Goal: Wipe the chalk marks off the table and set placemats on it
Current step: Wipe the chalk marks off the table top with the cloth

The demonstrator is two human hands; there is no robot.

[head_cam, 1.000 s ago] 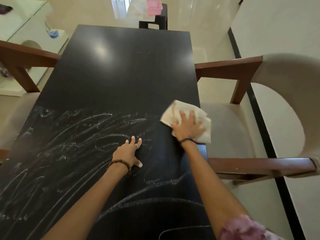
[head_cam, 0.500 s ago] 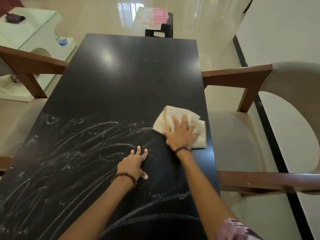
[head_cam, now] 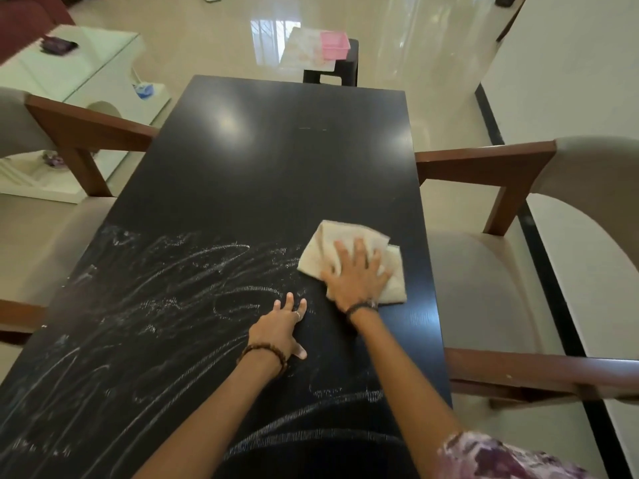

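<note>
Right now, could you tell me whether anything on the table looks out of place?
Only the chalk marks: white scribbles cover the near part of the black table. Nothing looks spilled or damaged.

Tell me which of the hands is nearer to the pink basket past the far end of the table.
Right. The right hand presses the cloth farther up the table, closer to the pink basket. The left hand rests flat on the chalk marks, nearer the person.
</note>
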